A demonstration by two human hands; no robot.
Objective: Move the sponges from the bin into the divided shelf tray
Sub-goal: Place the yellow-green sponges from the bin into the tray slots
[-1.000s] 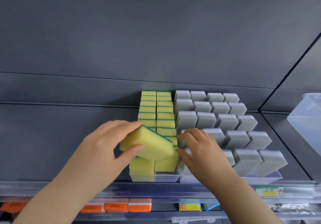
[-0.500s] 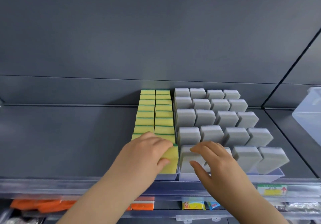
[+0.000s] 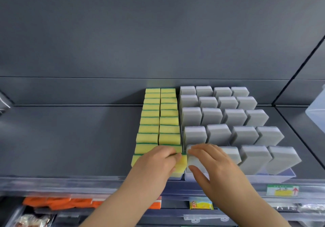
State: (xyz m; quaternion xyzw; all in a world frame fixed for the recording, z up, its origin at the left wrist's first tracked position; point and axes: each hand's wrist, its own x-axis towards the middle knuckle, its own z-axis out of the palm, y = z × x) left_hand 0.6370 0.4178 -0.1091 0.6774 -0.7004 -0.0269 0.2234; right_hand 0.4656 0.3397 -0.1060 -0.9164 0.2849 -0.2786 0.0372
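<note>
Stocking the shelf: your left hand [image 3: 156,163] curls its fingers over the top of a yellow sponge [image 3: 181,165] at the front of the right-hand yellow lane, at 6 o'clock of the divided tray [image 3: 263,178], and presses it into its slot. Your right hand [image 3: 211,163] grips the front grey sponge [image 3: 194,161] just beside it at 3 o'clock, fingers hooked over its top and thumb on its front face, apparently steadying the neighbouring row. The step looks like seating, nearly done. The yellow sponge stands on end, broad yellow face towards you at 6 o'clock and a green edge showing at its top towards 12; its long axis seems near upright, though your hand hides much of it. Next, push it square against the sponge behind, let go with both hands, and reach for another from the bin, perhaps the clear container [image 3: 316,110] at 3 o'clock.
</note>
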